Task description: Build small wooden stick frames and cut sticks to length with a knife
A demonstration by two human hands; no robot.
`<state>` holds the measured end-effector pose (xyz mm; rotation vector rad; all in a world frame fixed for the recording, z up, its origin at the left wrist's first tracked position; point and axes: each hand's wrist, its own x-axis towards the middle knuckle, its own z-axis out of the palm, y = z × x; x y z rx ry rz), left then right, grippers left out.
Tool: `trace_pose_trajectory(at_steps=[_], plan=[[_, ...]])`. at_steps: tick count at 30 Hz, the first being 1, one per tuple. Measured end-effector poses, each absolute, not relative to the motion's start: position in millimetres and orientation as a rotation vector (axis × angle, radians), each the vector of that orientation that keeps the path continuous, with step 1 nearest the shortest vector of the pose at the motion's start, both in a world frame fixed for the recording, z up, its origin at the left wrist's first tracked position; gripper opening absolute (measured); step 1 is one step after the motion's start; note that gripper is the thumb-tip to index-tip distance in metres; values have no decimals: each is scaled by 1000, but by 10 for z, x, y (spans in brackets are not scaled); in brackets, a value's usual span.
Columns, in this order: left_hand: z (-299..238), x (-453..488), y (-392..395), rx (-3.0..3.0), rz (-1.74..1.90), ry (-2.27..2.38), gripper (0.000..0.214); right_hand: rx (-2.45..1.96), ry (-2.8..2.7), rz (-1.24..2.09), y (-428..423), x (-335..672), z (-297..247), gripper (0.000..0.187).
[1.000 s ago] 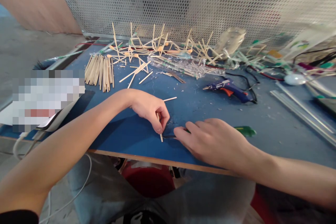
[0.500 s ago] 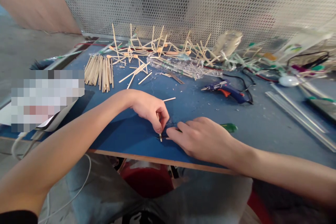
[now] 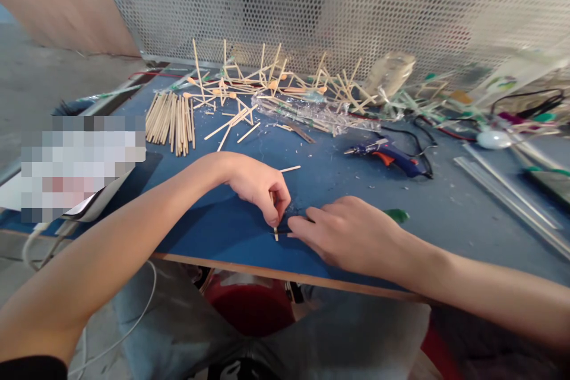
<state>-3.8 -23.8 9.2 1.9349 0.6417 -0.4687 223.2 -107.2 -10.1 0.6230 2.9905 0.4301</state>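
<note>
One stick [image 3: 276,237] pinched by left fingers [image 3: 269,210]; right fingers [image 3: 303,228] grip green-handled tool [image 3: 398,215]; bag logo [image 3: 506,84] blurred.

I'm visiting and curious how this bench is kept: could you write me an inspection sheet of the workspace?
Surface: blue tabletop, sprinkled with small scraps.
Job's things: wooden stick; green-handled tool, its thin tip at the stick's near end.
Clutter: stick bundle, tangle of sticks, plastic wrapping, glue gun.
Hands: left hand pinches the stick; right hand grips the tool.
Cables: black cord by the glue gun; white cable at the left, below the blurred item.
Surroundings: perforated metal panel behind the tabletop.
</note>
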Motion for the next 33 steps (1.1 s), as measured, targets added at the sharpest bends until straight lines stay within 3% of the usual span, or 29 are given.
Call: trace_pose_trajectory(at_steps=[7,14,22,27,33], plan=[[120,-30,-249,1932,-490,654,22,654,2976,455,-1085,2216,-88,9],[139,-16,-260,1987,-476,630,22,594,2923,195,-945,2256,-5,18],[131,-5,-270,1967,-442,590,12,692,2967,436,-1134,2199,-131,12],[123,13,-271,1949,-443,608,12,592,2952,359,-1066,2224,-92,6],[155,22,-283,1948,-470,609,13,654,2961,425,-1091,2191,-70,12]])
